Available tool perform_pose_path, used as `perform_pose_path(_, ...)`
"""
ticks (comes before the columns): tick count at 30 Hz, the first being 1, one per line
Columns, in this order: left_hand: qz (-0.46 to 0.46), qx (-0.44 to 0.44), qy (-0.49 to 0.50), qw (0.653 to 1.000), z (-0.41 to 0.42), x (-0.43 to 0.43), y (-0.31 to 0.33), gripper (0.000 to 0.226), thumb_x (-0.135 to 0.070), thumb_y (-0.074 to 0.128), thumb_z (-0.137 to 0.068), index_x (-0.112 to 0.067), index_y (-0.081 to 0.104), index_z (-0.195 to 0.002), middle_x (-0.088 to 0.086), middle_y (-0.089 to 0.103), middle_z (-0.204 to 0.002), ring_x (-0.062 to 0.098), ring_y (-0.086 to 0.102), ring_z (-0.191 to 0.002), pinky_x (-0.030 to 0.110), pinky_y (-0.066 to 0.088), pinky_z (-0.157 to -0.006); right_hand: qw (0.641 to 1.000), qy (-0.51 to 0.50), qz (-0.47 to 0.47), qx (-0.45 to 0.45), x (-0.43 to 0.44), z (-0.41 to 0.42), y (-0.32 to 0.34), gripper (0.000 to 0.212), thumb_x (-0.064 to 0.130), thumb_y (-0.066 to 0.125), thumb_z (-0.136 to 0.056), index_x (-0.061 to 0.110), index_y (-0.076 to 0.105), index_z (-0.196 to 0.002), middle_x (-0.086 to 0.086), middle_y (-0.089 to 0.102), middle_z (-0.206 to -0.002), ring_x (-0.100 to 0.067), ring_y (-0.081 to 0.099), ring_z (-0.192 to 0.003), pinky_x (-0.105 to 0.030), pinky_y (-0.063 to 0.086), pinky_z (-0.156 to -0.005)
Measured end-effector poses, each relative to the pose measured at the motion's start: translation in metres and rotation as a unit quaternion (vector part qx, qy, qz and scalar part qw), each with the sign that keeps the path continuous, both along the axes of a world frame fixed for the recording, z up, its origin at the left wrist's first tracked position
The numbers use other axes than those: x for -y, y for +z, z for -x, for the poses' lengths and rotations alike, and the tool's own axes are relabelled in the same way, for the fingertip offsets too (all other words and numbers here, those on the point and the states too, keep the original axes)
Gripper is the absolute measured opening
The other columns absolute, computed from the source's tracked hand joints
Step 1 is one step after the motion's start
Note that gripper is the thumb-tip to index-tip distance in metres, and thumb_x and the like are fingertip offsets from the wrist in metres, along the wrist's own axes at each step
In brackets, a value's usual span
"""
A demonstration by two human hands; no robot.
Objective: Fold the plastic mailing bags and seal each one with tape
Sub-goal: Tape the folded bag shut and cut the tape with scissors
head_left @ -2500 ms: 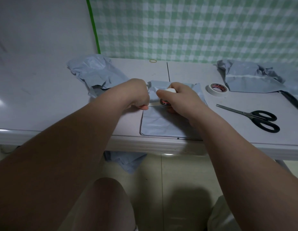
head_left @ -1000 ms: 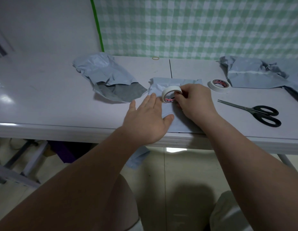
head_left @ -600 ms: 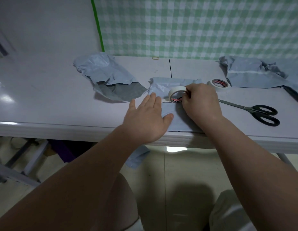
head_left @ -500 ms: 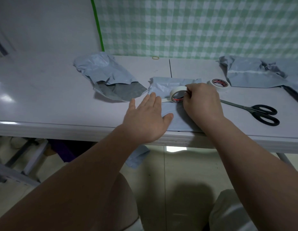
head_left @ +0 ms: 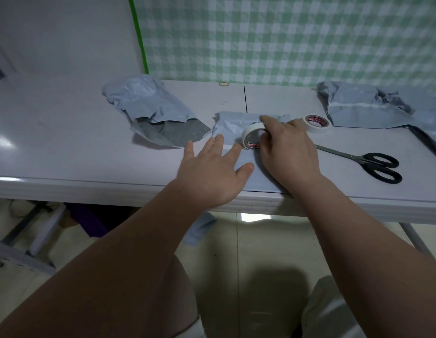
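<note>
Head view: folded mailing bag (head_left: pixel 227 126) at near edge of table (head_left: pixel 65 154) largely hidden under hands; left hand (head_left: pixel 212 172) flat, fingers spread, pressing it; right hand (head_left: pixel 290 152) gripping upright tape roll (head_left: pixel 249 129) on bag.

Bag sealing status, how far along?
Done: centre bag lies folded. In hand: left hand presses it flat, right hand grips the tape roll on it. Left: sealing it, then the crumpled bag at left, still unfolded; right pile unclear.
</note>
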State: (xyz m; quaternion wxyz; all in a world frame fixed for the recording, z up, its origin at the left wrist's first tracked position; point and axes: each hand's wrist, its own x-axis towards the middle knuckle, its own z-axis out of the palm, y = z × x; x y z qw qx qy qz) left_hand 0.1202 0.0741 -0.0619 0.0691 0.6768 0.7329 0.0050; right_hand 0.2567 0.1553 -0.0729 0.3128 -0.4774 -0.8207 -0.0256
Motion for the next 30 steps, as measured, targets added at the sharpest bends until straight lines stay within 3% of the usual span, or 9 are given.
perform_pose_path(9, 0.012, -0.024, 0.018, 0.999, -0.007, 0.001, 0.001, 0.067, -0.066, 0.004, -0.091, -0.036, -0.005, -0.151, 0.005, -0.01, -0.16, 0.018, -0.011, -0.147, 0.054, -0.012, -0.115, 0.996, 0.044, 0.07, -0.028, -0.004, -0.004, 0.0, 0.045, 0.02, 0.048, -0.093, 0.018, 0.044, -0.138, -0.012, 0.064, -0.107, -0.029, 0.045, -0.113, -0.038, 0.041, -0.076)
perform_pose_path(12, -0.005, -0.039, 0.012, 0.999, -0.014, -0.001, 0.003, 0.071, -0.064, 0.006, -0.093, -0.027, -0.001, -0.153, 0.001, -0.01, -0.16, 0.015, -0.012, -0.146, 0.053, -0.013, -0.115, 0.996, 0.047, 0.068, -0.022, -0.003, -0.003, 0.0, 0.043, 0.016, 0.046, -0.093, 0.018, 0.047, -0.135, -0.011, 0.064, -0.107, -0.029, 0.046, -0.11, -0.036, 0.04, -0.071)
perform_pose_path(16, -0.008, -0.029, 0.004, 1.0, -0.025, -0.005, 0.005, 0.072, -0.056, 0.01, -0.097, -0.011, 0.0, -0.153, 0.004, -0.005, -0.161, 0.013, -0.008, -0.147, 0.049, -0.012, -0.116, 0.995, 0.053, 0.078, -0.031, -0.003, -0.004, 0.001, 0.044, 0.015, 0.043, -0.095, 0.019, 0.044, -0.139, -0.009, 0.065, -0.111, -0.031, 0.046, -0.109, -0.04, 0.045, -0.077)
perform_pose_path(24, -0.027, 0.0, 0.015, 1.0, -0.024, -0.005, -0.006, 0.073, -0.056, 0.016, -0.097, -0.012, -0.002, -0.153, 0.003, -0.006, -0.161, 0.014, -0.006, -0.147, 0.05, -0.007, -0.117, 0.993, 0.061, 0.09, -0.044, -0.006, -0.005, 0.0, 0.048, 0.012, 0.042, -0.095, 0.022, 0.042, -0.142, -0.012, 0.064, -0.114, -0.032, 0.046, -0.11, -0.039, 0.041, -0.08)
perform_pose_path(30, -0.029, -0.002, 0.019, 0.999, -0.024, -0.005, -0.007, 0.073, -0.057, 0.015, -0.096, -0.013, -0.001, -0.152, 0.003, -0.007, -0.161, 0.014, -0.007, -0.147, 0.049, -0.009, -0.116, 0.997, 0.03, 0.063, -0.03, -0.004, -0.008, 0.002, 0.053, 0.009, 0.04, -0.094, 0.026, 0.039, -0.144, -0.011, 0.063, -0.113, -0.029, 0.041, -0.115, -0.034, 0.034, -0.074)
